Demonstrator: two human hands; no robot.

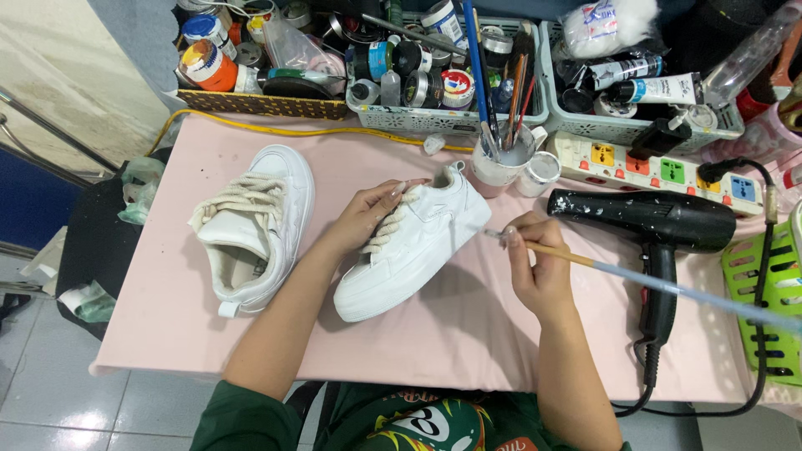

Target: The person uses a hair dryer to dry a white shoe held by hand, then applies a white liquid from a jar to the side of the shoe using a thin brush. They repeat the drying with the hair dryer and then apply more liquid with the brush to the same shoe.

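My left hand (365, 217) grips a white sneaker (415, 250) by its laced top, holding it tilted on the pink table cover (468, 334). My right hand (539, 263) holds a long paintbrush (635, 280), its bristle tip touching the sneaker's side near the heel. The brush handle runs out to the right. A second white sneaker (255, 225) lies upright to the left, untouched.
A black hair dryer (660, 230) lies at right with its cord trailing off the edge. A white cup of brushes (501, 159) and a power strip (660, 167) sit behind. Baskets of paint jars and tubes (434, 67) line the back. A green basket (773, 292) is far right.
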